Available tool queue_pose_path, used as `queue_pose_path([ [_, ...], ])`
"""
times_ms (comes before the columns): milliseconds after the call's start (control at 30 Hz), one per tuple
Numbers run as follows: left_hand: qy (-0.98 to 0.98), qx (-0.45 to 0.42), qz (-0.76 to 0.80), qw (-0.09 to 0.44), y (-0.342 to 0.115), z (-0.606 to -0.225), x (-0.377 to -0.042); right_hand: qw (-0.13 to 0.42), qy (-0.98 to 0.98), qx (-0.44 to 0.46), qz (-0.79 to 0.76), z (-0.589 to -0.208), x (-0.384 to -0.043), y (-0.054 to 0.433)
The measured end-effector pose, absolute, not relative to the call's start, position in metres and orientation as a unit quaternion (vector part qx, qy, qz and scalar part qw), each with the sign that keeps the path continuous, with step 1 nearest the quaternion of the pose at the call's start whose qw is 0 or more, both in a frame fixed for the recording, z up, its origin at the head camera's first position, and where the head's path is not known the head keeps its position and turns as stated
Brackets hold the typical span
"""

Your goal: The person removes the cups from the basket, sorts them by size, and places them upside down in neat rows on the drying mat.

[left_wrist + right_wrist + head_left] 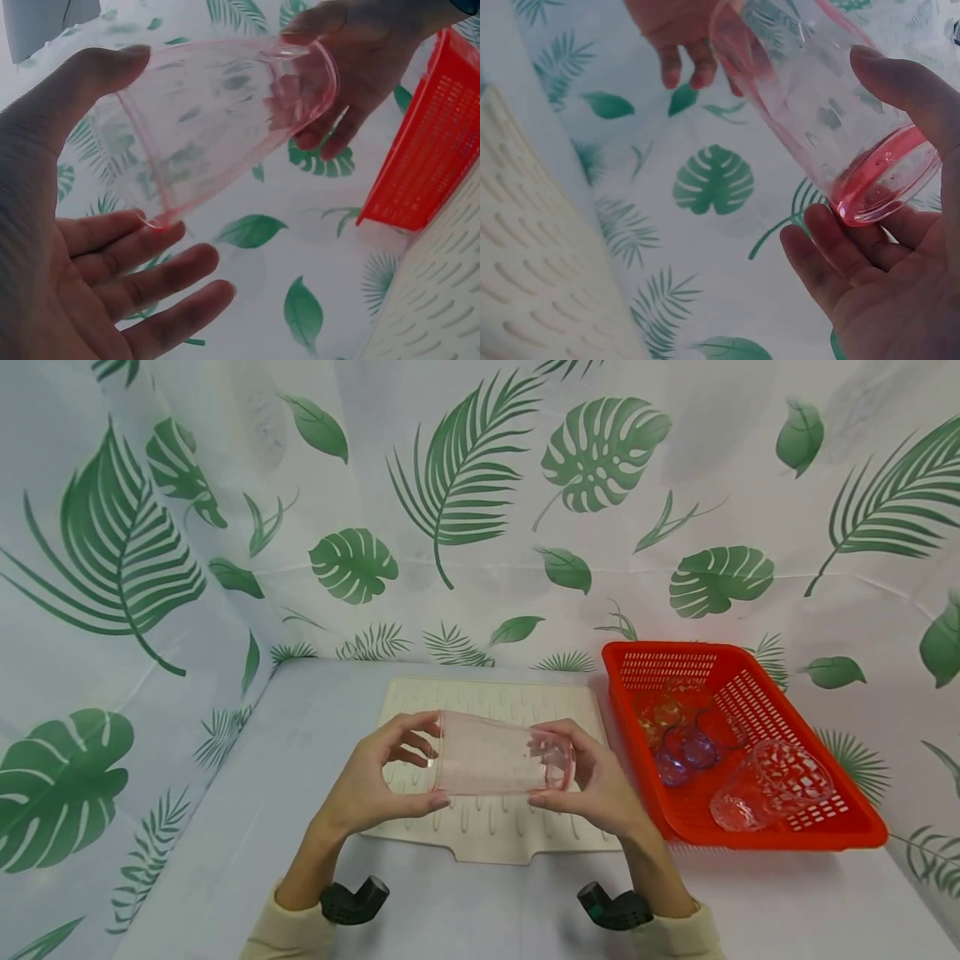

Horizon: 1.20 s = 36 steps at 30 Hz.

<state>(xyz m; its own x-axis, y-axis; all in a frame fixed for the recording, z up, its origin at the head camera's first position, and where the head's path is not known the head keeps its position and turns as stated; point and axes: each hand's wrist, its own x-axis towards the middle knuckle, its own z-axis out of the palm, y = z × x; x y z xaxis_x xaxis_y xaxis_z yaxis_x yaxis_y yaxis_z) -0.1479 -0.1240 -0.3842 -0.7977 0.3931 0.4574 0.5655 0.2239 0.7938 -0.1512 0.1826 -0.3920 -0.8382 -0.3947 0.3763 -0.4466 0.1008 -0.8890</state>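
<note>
A clear, pink-tinted drinking glass (487,756) lies on its side in the air above a cream ribbed mat (487,839). At its open rim, on the left, my left hand (367,781) pinches the glass between thumb and fingertips. My right hand (603,785) holds the thick base end between thumb and fingers. In the left wrist view, the left thumb presses the upper side of the glass (202,127), and the lower fingers spread away from it. The right wrist view shows the deeper pink base of the glass (885,176) close to the right palm.
On the right stands a red perforated basket (780,842). Inside it are a large clear glass (757,793) and smaller purple (697,750) and amber (663,714) glassware. A leaf-patterned cloth (480,610) hangs behind the white table (300,718).
</note>
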Motion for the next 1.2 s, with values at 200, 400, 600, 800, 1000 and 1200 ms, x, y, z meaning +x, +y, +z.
queue_pose_path([
  [200,-0.790,-0.303,-0.530,0.047,-0.121,-0.383,-0.146,0.043,-0.724,0.284,0.627,-0.389,-0.150,0.187],
  [400,-0.826,-0.284,-0.487,0.007,-0.114,-0.386,-0.145,0.057,-0.700,0.270,0.658,-0.385,-0.146,0.186],
  [600,-0.877,-0.254,-0.408,-0.030,-0.099,-0.394,-0.142,0.087,-0.680,0.273,0.675,-0.384,-0.144,0.183],
  [800,-0.891,-0.251,-0.372,-0.067,-0.071,-0.413,-0.140,0.096,-0.660,0.288,0.688,-0.384,-0.140,0.180],
  [1000,-0.879,-0.265,-0.391,-0.074,-0.050,-0.430,-0.137,0.109,-0.689,0.285,0.658,-0.380,-0.136,0.175],
  [1200,-0.873,-0.272,-0.401,-0.064,-0.043,-0.439,-0.137,0.108,-0.710,0.271,0.641,-0.379,-0.135,0.170],
])
